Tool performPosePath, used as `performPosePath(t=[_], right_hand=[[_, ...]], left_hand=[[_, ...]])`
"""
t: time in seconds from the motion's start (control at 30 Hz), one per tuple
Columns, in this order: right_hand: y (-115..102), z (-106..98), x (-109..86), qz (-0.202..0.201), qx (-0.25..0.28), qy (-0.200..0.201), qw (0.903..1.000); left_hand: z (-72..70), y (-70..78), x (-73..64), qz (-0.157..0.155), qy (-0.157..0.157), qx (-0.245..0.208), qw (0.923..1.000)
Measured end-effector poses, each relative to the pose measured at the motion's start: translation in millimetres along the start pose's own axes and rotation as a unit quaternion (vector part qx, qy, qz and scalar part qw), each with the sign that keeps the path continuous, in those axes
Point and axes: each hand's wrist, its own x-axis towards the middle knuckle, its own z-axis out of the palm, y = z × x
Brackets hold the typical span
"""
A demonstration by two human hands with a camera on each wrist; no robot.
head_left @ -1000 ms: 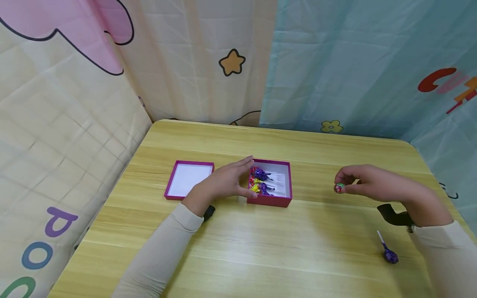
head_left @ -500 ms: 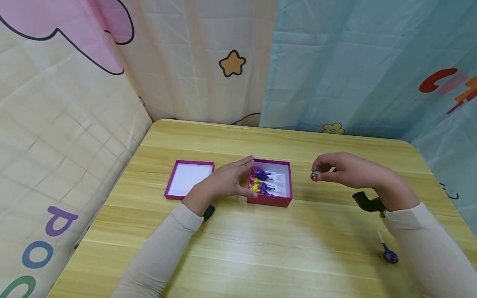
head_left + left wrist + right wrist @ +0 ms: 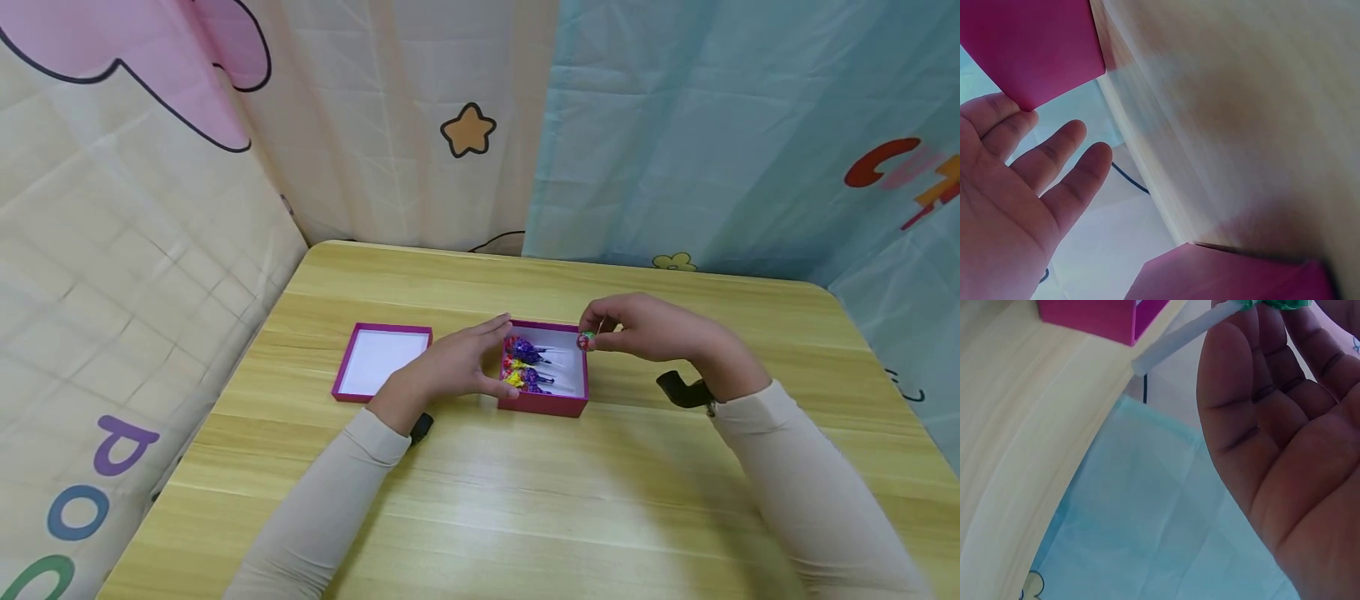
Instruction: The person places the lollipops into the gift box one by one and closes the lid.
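A magenta box (image 3: 542, 405) with a white inside stands at mid-table. Several wrapped lollipops (image 3: 527, 351), purple, red and yellow, lie in it with their white sticks pointing right. My left hand (image 3: 453, 362) rests at the box's left end, thumb at the front corner and fingers at the back one. Its fingers (image 3: 1075, 187) look nearly straight in the left wrist view. Over the box's right edge, my right hand (image 3: 648, 327) pinches a red-and-green lollipop (image 3: 585, 341) by its wrapped head. The right wrist view shows its white stick (image 3: 1188, 337) sticking out past the fingers.
The shallow magenta lid (image 3: 382, 360), white inside up, lies left of the box, partly behind the left hand. Printed curtains (image 3: 675, 150) hang behind the wooden table (image 3: 480, 500). A dark wrist device (image 3: 682, 389) sits under the right wrist.
My right hand has carried the lollipop leftward from the table's right side to the box's right edge. The loose purple lollipop at the right is now hidden by my right arm. The left hand stays put.
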Motion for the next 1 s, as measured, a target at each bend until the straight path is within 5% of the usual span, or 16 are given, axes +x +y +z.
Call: performPosePath(t=[0.5, 1.0], right_hand=[[-13.9, 12.9, 40.4, -0.025, 0.007, -0.007, 0.9996], [-18.8, 42.4, 61.3, -0.037, 0.021, -0.009, 0.999]], left_hand=[[-0.4, -0.4, 1.1, -0.011, -0.004, -0.001, 0.9999], [0.1, -1.5, 0.2, -0.009, -0.006, -0.001, 0.9999]])
